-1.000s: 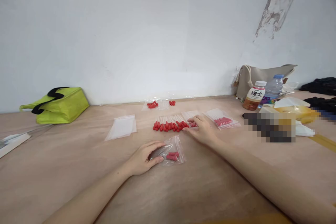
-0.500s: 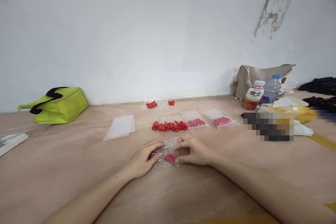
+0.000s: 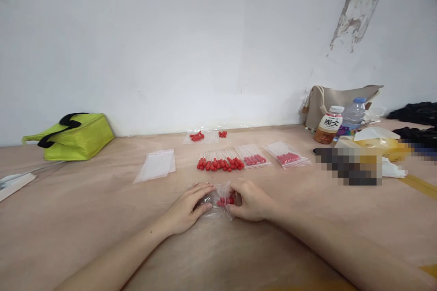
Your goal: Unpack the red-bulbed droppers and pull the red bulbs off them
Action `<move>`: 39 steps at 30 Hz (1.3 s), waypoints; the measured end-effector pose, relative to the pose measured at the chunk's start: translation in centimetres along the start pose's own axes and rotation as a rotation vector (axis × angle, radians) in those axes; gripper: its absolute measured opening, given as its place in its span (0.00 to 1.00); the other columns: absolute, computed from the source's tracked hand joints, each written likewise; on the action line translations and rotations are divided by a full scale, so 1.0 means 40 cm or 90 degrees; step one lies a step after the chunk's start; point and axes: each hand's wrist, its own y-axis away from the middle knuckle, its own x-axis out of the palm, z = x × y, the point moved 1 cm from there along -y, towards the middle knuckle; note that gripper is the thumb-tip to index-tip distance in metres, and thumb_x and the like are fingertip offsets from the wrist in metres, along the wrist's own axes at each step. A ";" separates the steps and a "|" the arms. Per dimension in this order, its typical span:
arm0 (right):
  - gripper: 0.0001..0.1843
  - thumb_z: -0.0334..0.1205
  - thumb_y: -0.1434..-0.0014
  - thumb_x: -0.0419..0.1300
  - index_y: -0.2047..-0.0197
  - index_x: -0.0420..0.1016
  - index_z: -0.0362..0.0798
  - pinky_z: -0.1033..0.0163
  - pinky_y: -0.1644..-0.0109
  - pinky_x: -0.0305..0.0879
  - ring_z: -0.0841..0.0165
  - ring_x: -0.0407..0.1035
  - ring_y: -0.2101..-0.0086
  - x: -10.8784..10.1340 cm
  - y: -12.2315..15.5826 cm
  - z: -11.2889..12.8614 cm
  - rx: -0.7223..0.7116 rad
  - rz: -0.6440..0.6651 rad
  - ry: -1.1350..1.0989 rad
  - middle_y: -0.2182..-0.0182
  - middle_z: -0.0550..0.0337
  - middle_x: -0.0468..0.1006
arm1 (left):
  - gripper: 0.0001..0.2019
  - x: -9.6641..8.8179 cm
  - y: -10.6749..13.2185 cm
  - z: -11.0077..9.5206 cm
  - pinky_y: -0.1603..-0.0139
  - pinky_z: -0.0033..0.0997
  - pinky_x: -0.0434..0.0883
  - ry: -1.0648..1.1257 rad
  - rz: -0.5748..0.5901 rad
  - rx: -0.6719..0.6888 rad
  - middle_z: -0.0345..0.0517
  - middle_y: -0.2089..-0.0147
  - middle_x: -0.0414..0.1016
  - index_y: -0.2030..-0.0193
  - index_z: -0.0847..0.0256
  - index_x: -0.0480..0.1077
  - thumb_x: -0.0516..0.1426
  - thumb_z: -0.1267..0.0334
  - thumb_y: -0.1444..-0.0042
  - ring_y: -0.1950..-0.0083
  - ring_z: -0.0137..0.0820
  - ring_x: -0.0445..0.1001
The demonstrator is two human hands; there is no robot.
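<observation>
A small clear plastic bag (image 3: pixel 220 200) with red-tipped droppers inside lies on the brown tabletop in front of me. My left hand (image 3: pixel 186 209) pinches its left edge with thumb and fingers. My right hand (image 3: pixel 251 201) grips its right side, fingers curled over it. Just beyond lies a loose row of red-tipped droppers (image 3: pixel 220 163). To its right lie two filled bags (image 3: pixel 253 159) (image 3: pixel 288 158).
A stack of empty clear bags (image 3: pixel 156 165) lies to the left. More bags with red pieces (image 3: pixel 201 136) sit by the wall. A lime-green bag (image 3: pixel 70 137) is far left. Bottles (image 3: pixel 327 123), a beige bag (image 3: pixel 341 100) and clutter fill the right.
My right hand came back from the filled bags to the bag in front of me and took hold of its right side. The left hand stayed on the bag.
</observation>
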 end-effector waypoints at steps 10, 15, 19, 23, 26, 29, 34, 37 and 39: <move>0.06 0.34 0.56 0.60 0.71 0.69 0.46 0.72 0.75 0.56 0.77 0.62 0.77 0.012 0.001 -0.021 0.059 0.067 -0.168 0.78 0.67 0.69 | 0.21 0.001 0.001 0.008 0.39 0.45 0.53 0.005 0.014 0.004 0.45 0.41 0.61 0.42 0.54 0.58 0.48 0.54 0.41 0.39 0.35 0.56; 0.09 0.35 0.54 0.59 0.66 0.73 0.45 0.72 0.76 0.58 0.76 0.63 0.77 -0.010 0.009 -0.069 0.106 0.011 -0.219 0.77 0.64 0.72 | 0.20 -0.009 0.008 0.014 0.39 0.46 0.53 0.004 0.018 0.007 0.45 0.40 0.60 0.42 0.53 0.58 0.48 0.55 0.41 0.39 0.36 0.56; 0.11 0.42 0.51 0.59 0.65 0.76 0.47 0.70 0.72 0.61 0.75 0.66 0.74 -0.034 0.013 -0.111 0.090 0.012 -0.278 0.72 0.61 0.76 | 0.19 -0.022 0.015 0.023 0.39 0.45 0.54 -0.009 0.023 0.007 0.44 0.40 0.59 0.43 0.52 0.60 0.48 0.55 0.41 0.39 0.36 0.56; 0.12 0.44 0.54 0.62 0.68 0.76 0.46 0.68 0.70 0.64 0.73 0.68 0.73 -0.060 0.013 -0.141 0.134 0.025 -0.372 0.73 0.60 0.77 | 0.19 -0.043 0.017 0.029 0.41 0.43 0.57 -0.028 0.056 -0.006 0.44 0.39 0.58 0.44 0.52 0.61 0.48 0.56 0.42 0.39 0.37 0.56; 0.12 0.43 0.58 0.64 0.70 0.75 0.45 0.67 0.68 0.65 0.72 0.69 0.73 -0.102 0.017 -0.169 0.177 -0.015 -0.426 0.72 0.60 0.77 | 0.19 -0.057 0.017 0.025 0.41 0.45 0.57 -0.053 0.078 -0.034 0.46 0.39 0.58 0.44 0.52 0.61 0.49 0.55 0.43 0.39 0.39 0.55; 0.13 0.43 0.61 0.66 0.72 0.74 0.45 0.66 0.68 0.66 0.73 0.69 0.74 -0.150 0.024 -0.214 0.231 -0.098 -0.505 0.75 0.61 0.77 | 0.18 -0.057 0.013 0.005 0.41 0.45 0.57 -0.056 0.061 -0.027 0.46 0.38 0.56 0.45 0.52 0.62 0.49 0.56 0.42 0.38 0.39 0.54; 0.15 0.44 0.63 0.68 0.72 0.73 0.47 0.64 0.65 0.68 0.72 0.71 0.73 -0.175 0.025 -0.273 0.274 -0.338 -0.601 0.73 0.61 0.77 | 0.23 -0.021 -0.005 -0.039 0.37 0.45 0.49 -0.039 0.069 0.089 0.42 0.34 0.46 0.38 0.51 0.49 0.45 0.56 0.40 0.34 0.36 0.45; 0.16 0.47 0.63 0.67 0.70 0.73 0.47 0.62 0.63 0.69 0.69 0.72 0.70 -0.153 0.011 -0.273 0.273 -0.417 -0.532 0.72 0.60 0.77 | 0.24 0.001 -0.008 -0.047 0.37 0.52 0.41 -0.081 0.148 0.132 0.40 0.33 0.38 0.37 0.47 0.46 0.45 0.52 0.40 0.34 0.41 0.38; 0.17 0.48 0.61 0.66 0.69 0.73 0.47 0.61 0.63 0.69 0.67 0.72 0.69 -0.133 -0.004 -0.266 0.258 -0.437 -0.452 0.71 0.58 0.77 | 0.24 0.008 -0.005 -0.045 0.38 0.55 0.39 -0.108 0.180 0.116 0.40 0.33 0.35 0.37 0.44 0.45 0.43 0.50 0.40 0.34 0.43 0.36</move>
